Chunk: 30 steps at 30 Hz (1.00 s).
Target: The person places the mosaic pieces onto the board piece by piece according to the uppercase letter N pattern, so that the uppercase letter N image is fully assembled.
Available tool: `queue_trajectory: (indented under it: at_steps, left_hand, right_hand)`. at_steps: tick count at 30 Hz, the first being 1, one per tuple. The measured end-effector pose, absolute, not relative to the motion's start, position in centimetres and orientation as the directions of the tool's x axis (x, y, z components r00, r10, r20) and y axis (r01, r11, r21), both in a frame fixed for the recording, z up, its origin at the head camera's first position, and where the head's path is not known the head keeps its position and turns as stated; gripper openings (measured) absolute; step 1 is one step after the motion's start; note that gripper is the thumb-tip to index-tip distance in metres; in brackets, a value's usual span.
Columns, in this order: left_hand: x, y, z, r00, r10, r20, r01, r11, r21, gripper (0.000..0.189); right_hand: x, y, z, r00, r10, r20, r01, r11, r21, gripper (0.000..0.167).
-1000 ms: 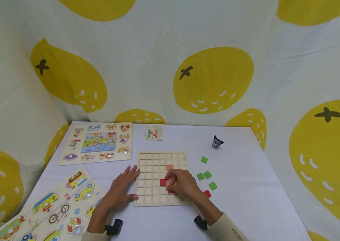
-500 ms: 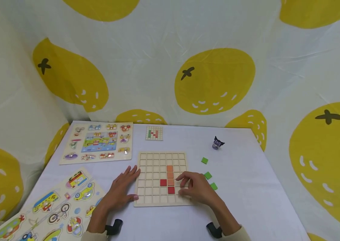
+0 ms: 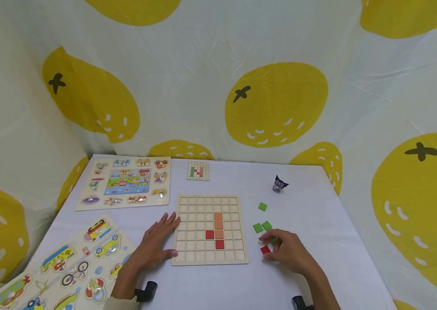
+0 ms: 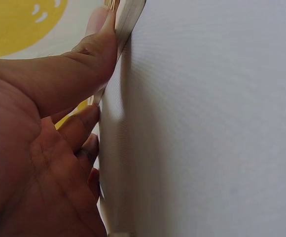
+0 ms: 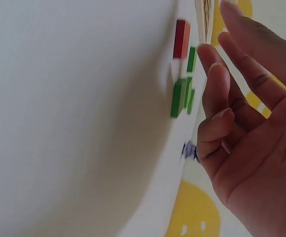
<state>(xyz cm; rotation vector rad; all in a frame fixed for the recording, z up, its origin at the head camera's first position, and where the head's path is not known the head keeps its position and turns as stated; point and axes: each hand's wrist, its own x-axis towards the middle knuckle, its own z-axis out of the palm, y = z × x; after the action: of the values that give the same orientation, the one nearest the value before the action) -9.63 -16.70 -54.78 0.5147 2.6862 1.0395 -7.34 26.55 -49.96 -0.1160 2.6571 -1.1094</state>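
Note:
In the head view, my left hand [image 3: 155,242] rests along the left edge of a wooden grid board [image 3: 196,217], fingers and thumb spread. The left wrist view has its thumb [image 4: 91,54] against the board's side. Three orange square tiles [image 3: 218,225] stand in a column on the board, with a red tile [image 3: 220,244] below them and another red tile [image 3: 210,234] to their left. Right of the board, my right hand [image 3: 291,253] hovers by a loose red tile [image 3: 265,250], thumb and fingers parted around it. Several green tiles [image 3: 257,227] lie just beyond, one partly hidden by the fingers.
A small pattern card [image 3: 198,171] with a coloured grid lies behind the board. A dark little figurine [image 3: 279,184] stands at the back right. Two picture puzzle boards occupy the left side, one at the back [image 3: 98,202] and one in front [image 3: 119,254].
My right hand set an orange tile into the column, let go, and moved right off the board to the loose red tile. The left hand has stayed in place.

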Motion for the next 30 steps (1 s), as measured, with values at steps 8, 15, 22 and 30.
queue_trajectory:
  at_steps: [8,15,22,30]
  left_hand:
    - [-9.6,-16.8,-54.8,-0.916,0.392,-0.085,0.241,0.706,0.666,0.102]
    - [-9.5,-16.7,-54.7,-0.918,0.388,-0.080,0.239,0.704,0.669,0.102]
    - [-9.6,-16.6,-54.8,-0.920,0.384,-0.079,0.235,0.700,0.674,0.102]
    - [-9.6,-16.6,-54.8,-0.922,0.382,-0.069,0.238,0.697,0.676,0.102]
  right_hand:
    - [-7.1,27.6,-51.1,-0.967,-0.154,-0.202,0.025,0.736,-0.677,0.035]
    - [-7.1,27.0,-51.4,-0.973,-0.149,-0.177,0.009,0.741,-0.672,0.031]
    - [-7.4,26.0,-51.6,-0.978,-0.125,-0.167,0.007,0.782,-0.623,0.030]
    - [-7.5,25.2,-51.5,-0.978,-0.159,-0.133,-0.039,0.772,-0.634,0.028]
